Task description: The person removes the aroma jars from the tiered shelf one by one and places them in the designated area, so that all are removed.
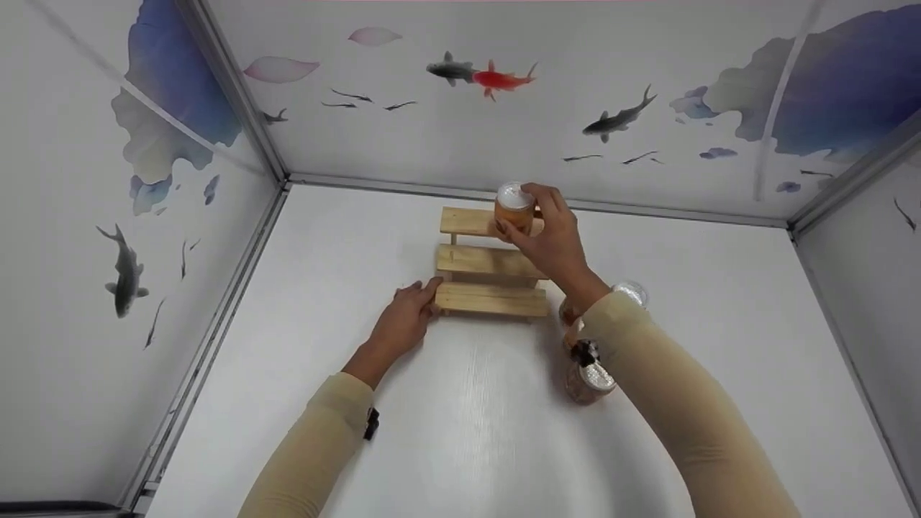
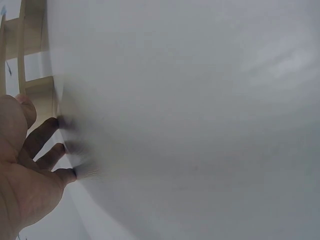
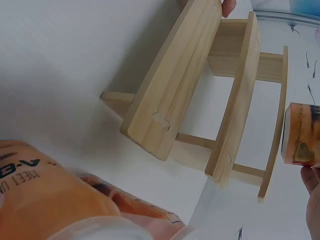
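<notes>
A three-step wooden rack stands on the white table. My left hand holds the left end of its lowest step, one fingertip over the board's back edge; in the left wrist view several of its fingertips touch the table. My right hand grips an orange-labelled can with a silver lid, fingers at the rim and thumb on the near side. The can is upright at the top step, its base close to the board in the right wrist view; whether it rests there I cannot tell.
Right of the rack, partly under my right forearm, several similar cans stand, the nearest can toward me. In the right wrist view an orange can fills the lower left. White fish-painted panels enclose the table.
</notes>
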Action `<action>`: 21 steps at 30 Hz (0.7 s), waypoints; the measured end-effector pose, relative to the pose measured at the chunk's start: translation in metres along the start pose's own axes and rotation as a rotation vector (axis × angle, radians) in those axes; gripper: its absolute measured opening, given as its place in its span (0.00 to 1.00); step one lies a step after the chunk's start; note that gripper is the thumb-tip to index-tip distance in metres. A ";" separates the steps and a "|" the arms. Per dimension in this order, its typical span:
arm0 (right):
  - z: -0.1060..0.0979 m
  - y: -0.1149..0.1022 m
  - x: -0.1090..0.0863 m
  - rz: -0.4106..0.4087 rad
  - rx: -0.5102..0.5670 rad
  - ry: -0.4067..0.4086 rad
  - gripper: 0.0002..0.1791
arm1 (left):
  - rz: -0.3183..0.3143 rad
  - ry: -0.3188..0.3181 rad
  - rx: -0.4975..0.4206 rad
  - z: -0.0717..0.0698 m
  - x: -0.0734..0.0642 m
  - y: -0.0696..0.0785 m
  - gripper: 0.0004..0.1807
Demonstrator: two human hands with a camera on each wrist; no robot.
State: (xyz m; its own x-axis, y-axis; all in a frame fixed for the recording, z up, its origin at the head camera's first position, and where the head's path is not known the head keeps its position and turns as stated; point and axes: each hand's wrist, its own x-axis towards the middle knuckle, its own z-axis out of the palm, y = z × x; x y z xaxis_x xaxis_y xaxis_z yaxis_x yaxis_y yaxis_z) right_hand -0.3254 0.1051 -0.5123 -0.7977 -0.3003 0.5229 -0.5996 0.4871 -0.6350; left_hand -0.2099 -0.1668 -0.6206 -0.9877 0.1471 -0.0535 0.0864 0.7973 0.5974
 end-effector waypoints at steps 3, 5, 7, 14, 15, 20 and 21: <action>-0.007 0.004 -0.003 -0.005 0.002 0.012 0.33 | -0.006 0.001 -0.003 0.000 0.001 0.001 0.31; -0.012 0.005 -0.005 -0.006 0.002 0.021 0.34 | -0.007 0.003 -0.005 0.000 0.000 0.001 0.31; -0.019 0.006 -0.008 -0.008 0.002 0.026 0.34 | -0.006 0.003 -0.010 0.000 0.000 0.002 0.31; -0.041 0.010 -0.019 -0.002 -0.026 0.033 0.37 | -0.002 0.008 -0.021 -0.002 0.000 0.002 0.31; -0.043 0.010 -0.021 0.000 -0.029 0.033 0.38 | -0.002 0.009 -0.019 -0.002 0.000 0.001 0.31; -0.056 0.015 -0.033 0.004 -0.044 0.023 0.38 | 0.000 0.008 -0.003 -0.001 -0.002 0.001 0.30; -0.058 0.015 -0.035 0.005 -0.045 0.023 0.38 | -0.004 0.005 -0.003 -0.001 -0.002 0.001 0.31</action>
State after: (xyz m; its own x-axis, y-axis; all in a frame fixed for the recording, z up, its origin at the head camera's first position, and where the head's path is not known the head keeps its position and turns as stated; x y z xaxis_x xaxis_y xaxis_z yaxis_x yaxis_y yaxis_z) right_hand -0.3028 0.1708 -0.5076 -0.7990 -0.2791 0.5326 -0.5914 0.5249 -0.6122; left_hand -0.2082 -0.1673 -0.6189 -0.9886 0.1413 -0.0519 0.0822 0.7959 0.5998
